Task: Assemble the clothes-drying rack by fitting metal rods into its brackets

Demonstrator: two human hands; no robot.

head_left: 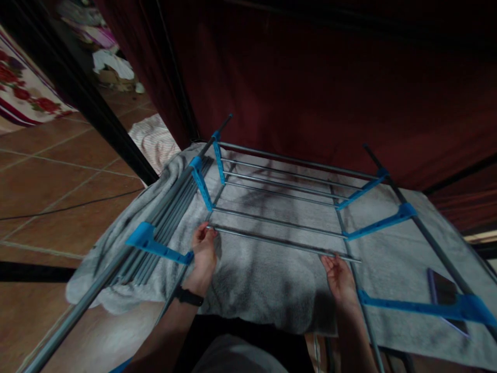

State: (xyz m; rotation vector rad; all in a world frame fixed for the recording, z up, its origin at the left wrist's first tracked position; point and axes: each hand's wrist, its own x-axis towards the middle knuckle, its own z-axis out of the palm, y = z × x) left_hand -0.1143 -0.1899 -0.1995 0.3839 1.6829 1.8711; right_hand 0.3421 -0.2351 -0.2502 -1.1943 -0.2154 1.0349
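A metal drying rack (279, 194) with grey rods and blue plastic brackets lies flat on a grey towel (256, 280). My left hand (203, 254) is closed on the left end of the nearest grey rod (283, 242). My right hand (339, 274) grips the same rod near its right end, fingers curled under it. A black band sits on my left wrist. A bundle of loose grey rods (163, 217) lies along the rack's left side, beside a blue bracket (155, 243).
A dark phone (444, 290) lies on the towel at the right, under a blue bracket. A dark red curtain (310, 77) hangs behind. Brown tiled floor (58, 181) spreads to the left, with a striped cloth (153, 140) and laundry farther back.
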